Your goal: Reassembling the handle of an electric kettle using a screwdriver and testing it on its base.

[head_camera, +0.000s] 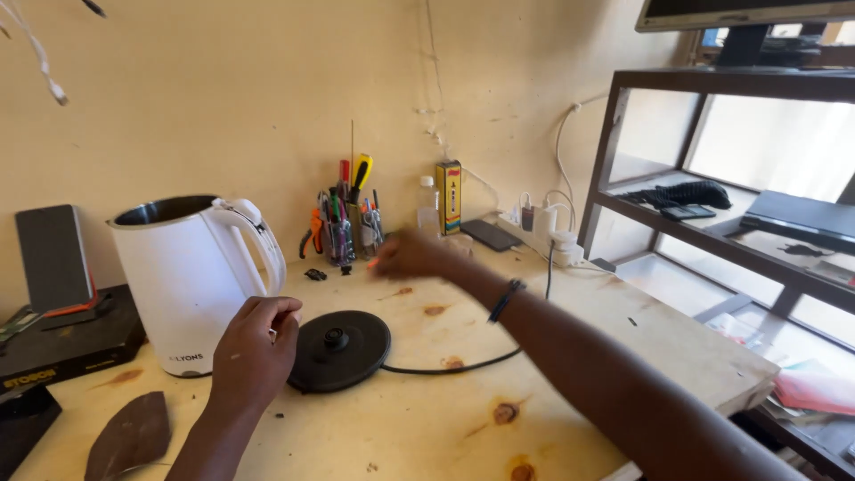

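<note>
While my left hand [254, 343] rests curled on the bench, the white kettle [191, 281] stands just beside it at ten o'clock and the black base [338, 350] touches it at three o'clock. My right hand [411, 256] reaches toward the tool holder [343, 233] at eleven o'clock, blurred; I cannot tell its grip.

Bright window daylight from right; reaching hand [411, 254] blurred.

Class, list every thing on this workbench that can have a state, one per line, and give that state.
White plastic electric kettle: upright, lid open, off its base.
Round black kettle base: bare, cord attached.
Left hand: loosely curled between kettle and base, holding nothing clearly visible.
Right hand: blurred, stretched toward the tool holder.
Black phone: lying flat, screen dark.
</note>
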